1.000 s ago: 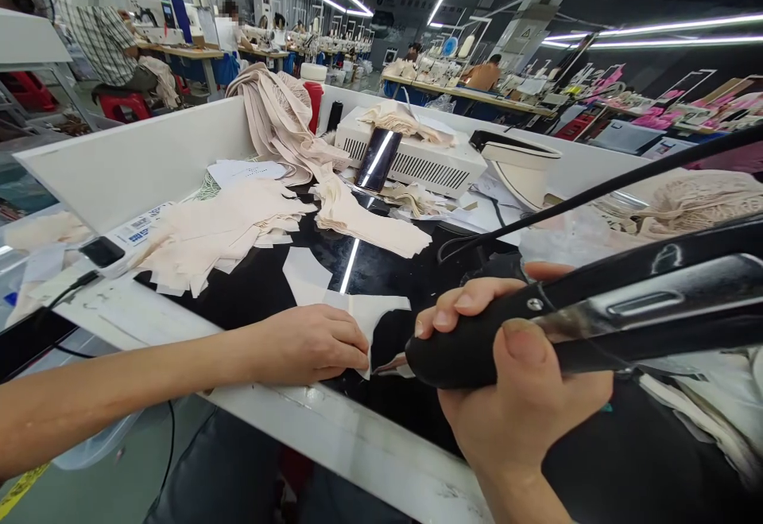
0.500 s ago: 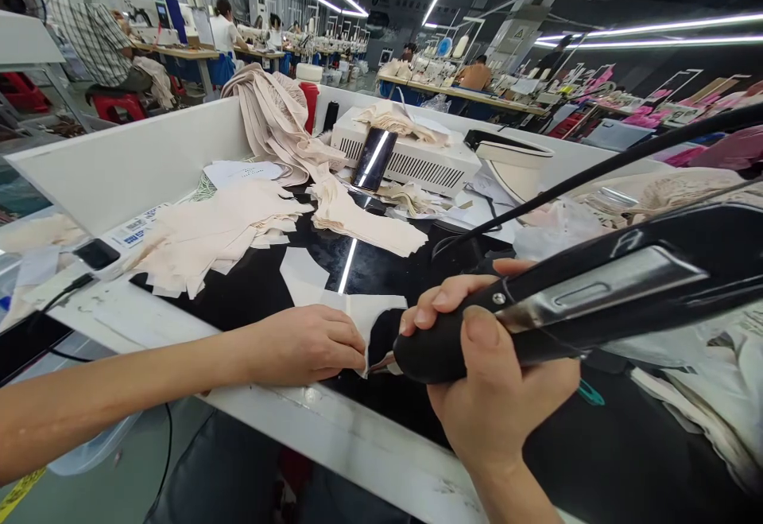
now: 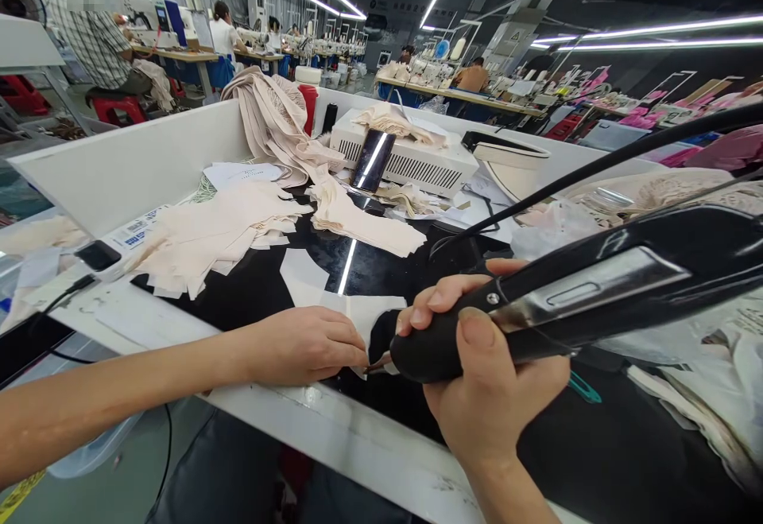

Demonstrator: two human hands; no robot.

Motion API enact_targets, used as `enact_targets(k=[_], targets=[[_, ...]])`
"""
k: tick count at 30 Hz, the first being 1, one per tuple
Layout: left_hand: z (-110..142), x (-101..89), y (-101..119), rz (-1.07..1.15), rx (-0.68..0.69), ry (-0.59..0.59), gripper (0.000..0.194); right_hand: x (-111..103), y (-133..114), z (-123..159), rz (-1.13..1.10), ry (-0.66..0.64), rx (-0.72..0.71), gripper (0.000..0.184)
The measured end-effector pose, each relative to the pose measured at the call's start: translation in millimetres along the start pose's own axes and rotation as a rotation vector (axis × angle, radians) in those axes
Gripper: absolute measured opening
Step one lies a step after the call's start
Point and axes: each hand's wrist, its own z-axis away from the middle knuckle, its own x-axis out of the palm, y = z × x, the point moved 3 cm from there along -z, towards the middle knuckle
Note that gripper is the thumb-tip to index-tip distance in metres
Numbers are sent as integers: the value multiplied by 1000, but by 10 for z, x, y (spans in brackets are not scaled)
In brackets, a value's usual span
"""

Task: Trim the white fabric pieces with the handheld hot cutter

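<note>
1. The worktable (image 3: 596,460) is the biggest thing, with a glossy black top, a white front edge and low white walls at the back and left.
2. A black handheld tool (image 3: 590,285) with a silver side panel slants in from the right; its slim tip points down to the left, close to the left fingertips.
3. A stack of pale pink cut fabric panels (image 3: 226,218) lies fanned on the left of the top.
4. Behind it, a beige fabric bundle with lace (image 3: 262,118) drapes over the back wall.
5. A white vented box (image 3: 417,160) sits toward the back, with cream fabric scraps (image 3: 399,122) heaped on it.
6. The right hand (image 3: 494,381) has its fingers wrapped around the tool's rounded black end, thumb along the near side.
7. The left hand (image 3: 310,345) rests near the front edge, fingers bent and together, tips on the white piece; whether they pinch it, I cannot tell.
8. That white cut fabric piece (image 3: 375,309) lies on the black top, partly under the left hand, its near corner beside the tool's tip.
9. A dark smartphone (image 3: 373,160) stands tilted before the box.
10. A teal clip (image 3: 584,387) lies right of the right hand.
</note>
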Motion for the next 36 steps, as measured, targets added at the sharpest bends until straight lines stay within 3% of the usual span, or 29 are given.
enact_targets(k=[15,23,26,30,36], targets=[[24,-17,39,-42,6,-116,34,-29,-8,76,-11,-23,31,38],[137,-136,227,-29,30,-124,22,-307,-5,-368,81,155,-59,39],[137,-164,255,1,20,-165,28,-402,65,-485,102,180,-72,40],[3,-185,215,-77,17,-121,32,-437,145,-497,124,175,-76,35],[-316,-64,90,-227,21,-37,21,-405,179,-457,172,153,-69,31]])
